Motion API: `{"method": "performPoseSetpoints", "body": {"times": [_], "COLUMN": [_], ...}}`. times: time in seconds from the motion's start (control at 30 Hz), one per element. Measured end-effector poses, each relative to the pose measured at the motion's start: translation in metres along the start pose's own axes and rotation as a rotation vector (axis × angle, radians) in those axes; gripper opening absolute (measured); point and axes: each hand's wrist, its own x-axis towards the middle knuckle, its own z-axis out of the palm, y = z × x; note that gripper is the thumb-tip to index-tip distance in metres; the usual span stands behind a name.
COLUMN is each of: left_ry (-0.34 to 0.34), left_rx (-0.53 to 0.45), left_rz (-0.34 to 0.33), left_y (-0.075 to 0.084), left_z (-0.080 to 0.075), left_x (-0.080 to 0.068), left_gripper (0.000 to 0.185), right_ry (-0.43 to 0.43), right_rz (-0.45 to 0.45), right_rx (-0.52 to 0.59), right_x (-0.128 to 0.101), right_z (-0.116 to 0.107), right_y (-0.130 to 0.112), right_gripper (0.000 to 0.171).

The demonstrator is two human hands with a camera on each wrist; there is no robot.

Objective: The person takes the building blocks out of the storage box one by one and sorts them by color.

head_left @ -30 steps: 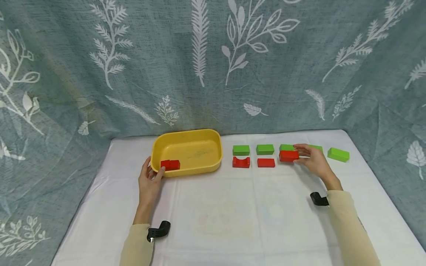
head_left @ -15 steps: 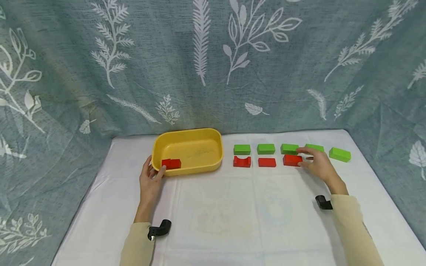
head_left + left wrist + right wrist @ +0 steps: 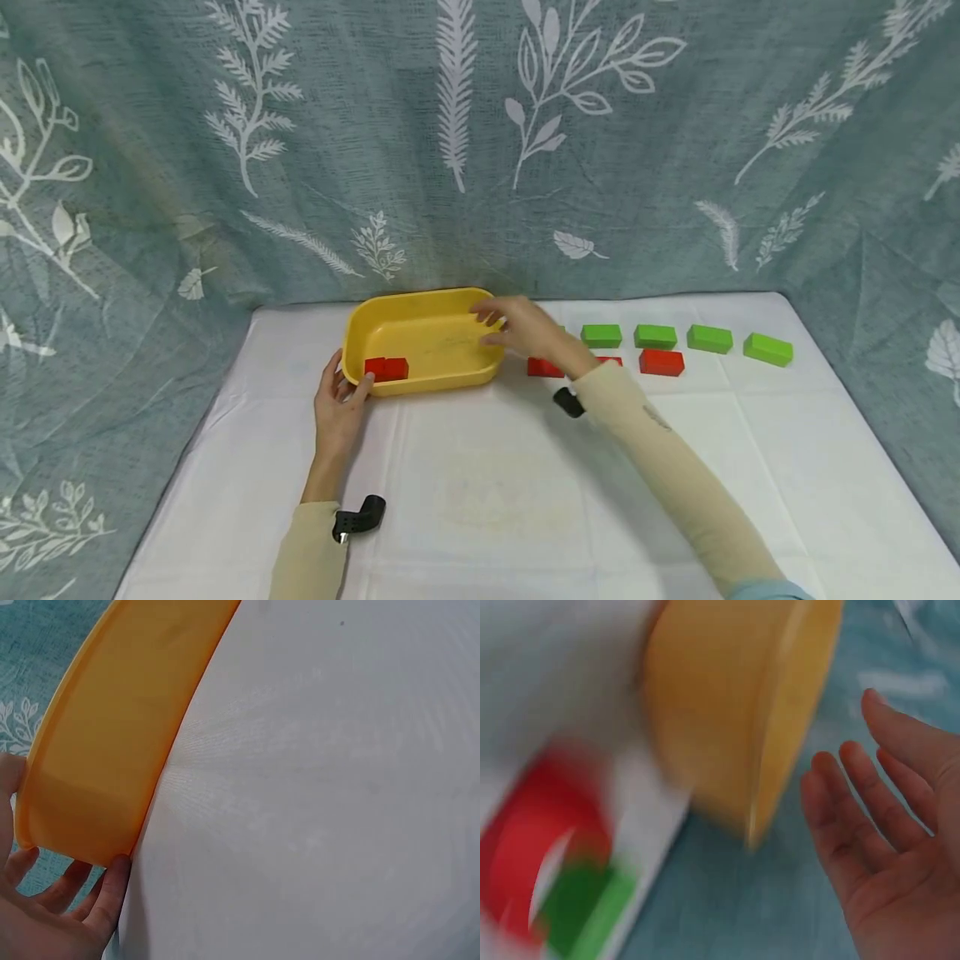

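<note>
Left hand [image 3: 339,408]: its grip rests on the near left corner of the yellow tub [image 3: 420,310], thumb hooked over the rim and fingers against the outer wall (left wrist view shows fingertips under the corner).
Right hand [image 3: 525,327]: hovers over the tub's right end, fingers straight and spread, palm bare, grip released (right wrist view is blurred, but the open palm reads plainly).
Yellow tub: on the white tabletop [image 3: 487,500], directly beneath the right grip and pinned at its far end by the left.
Red blocks in tub [image 3: 386,368]: two, side by side, just inside the wall beside the left thumb.
Red arch block [image 3: 542,367]: on the tabletop just beside the right wrist, partly hidden by it.
Red block [image 3: 662,362]: well to the right of the right grip, in the near row.
Green blocks [image 3: 655,336]: far row to the right of the right grip, four clear of the arm.
Backdrop: grey-blue leaf-print cloth [image 3: 480,142].
</note>
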Motion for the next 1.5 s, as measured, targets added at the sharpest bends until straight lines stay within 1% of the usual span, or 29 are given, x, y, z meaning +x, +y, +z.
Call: {"method": "performPoseSetpoints", "body": {"times": [0.07, 0.17, 0.23, 0.33, 0.43, 0.5, 0.6, 0.7, 0.8, 0.9, 0.97, 1.03, 1.07, 1.13, 1.23, 1.3, 1.4, 1.5], "left_ry": [-0.011, -0.038, -0.052, -0.043, -0.038, -0.035, -0.038, -0.025, -0.022, -0.021, -0.017, -0.017, -0.022, -0.025, -0.023, -0.018, -0.023, -0.035], "left_rx": [0.004, 0.001, 0.002, -0.001, -0.012, -0.024, -0.033, -0.028, -0.016, -0.013, -0.013, -0.021, -0.021, -0.015, 0.003, 0.015, 0.016, 0.016], "left_rz": [0.003, 0.003, 0.001, 0.014, 0.017, 0.014, 0.012, 0.018, 0.031, 0.035, 0.032, 0.018, 0.015, 0.010, -0.002, -0.013, -0.024, -0.021], "left_y": [0.001, 0.001, 0.001, 0.001, 0.001, 0.001, 0.001, -0.001, -0.002, -0.002, -0.001, 0.000, 0.000, 0.002, 0.004, 0.004, 0.005, 0.004], "left_z": [0.000, -0.001, -0.002, -0.004, -0.005, -0.006, -0.003, -0.002, -0.002, -0.003, -0.003, -0.003, -0.003, -0.004, -0.006, -0.007, -0.006, -0.004], "left_x": [-0.001, -0.002, -0.003, -0.003, -0.002, -0.001, -0.003, -0.004, -0.004, -0.002, -0.002, -0.002, -0.002, -0.002, -0.003, -0.003, -0.003, -0.002], "left_gripper": [0.067, 0.068, 0.069, 0.068, 0.067, 0.067, 0.067, 0.066, 0.066, 0.066, 0.066, 0.067, 0.067, 0.068, 0.068, 0.069, 0.068, 0.068], "right_ry": [-0.068, -0.147, -0.173, -0.169, -0.152, -0.146, -0.132, -0.085, 0.011, 0.110, 0.174, 0.236, 0.268, 0.331, 0.411, 0.447, 0.477, 0.486], "right_rz": [-0.024, -0.031, -0.026, -0.004, 0.015, 0.023, 0.026, 0.011, -0.027, -0.046, -0.026, 0.020, 0.042, 0.096, 0.171, 0.220, 0.306, 0.401], "right_rx": [-0.027, -0.059, -0.093, -0.141, -0.185, -0.204, -0.207, -0.166, -0.068, 0.077, 0.152, 0.182, 0.186, 0.158, 0.112, 0.075, 0.005, -0.029], "right_x": [0.024, 0.047, 0.057, 0.069, 0.078, 0.081, 0.075, 0.063, 0.044, 0.016, -0.009, -0.039, -0.055, -0.087, -0.136, -0.168, -0.213, -0.247], "right_z": [0.026, 0.061, 0.079, 0.098, 0.108, 0.110, 0.104, 0.088, 0.061, 0.024, -0.003, -0.029, -0.041, -0.063, -0.085, -0.093, -0.099, -0.101], "right_y": [-0.012, -0.025, -0.031, -0.037, -0.039, -0.039, -0.037, -0.033, -0.023, -0.004, 0.011, 0.028, 0.038, 0.056, 0.084, 0.100, 0.119, 0.132], "right_gripper": [0.043, 0.043, 0.045, 0.047, 0.045, 0.044, 0.043, 0.046, 0.049, 0.049, 0.050, 0.051, 0.052, 0.052, 0.053, 0.054, 0.054, 0.053]}}
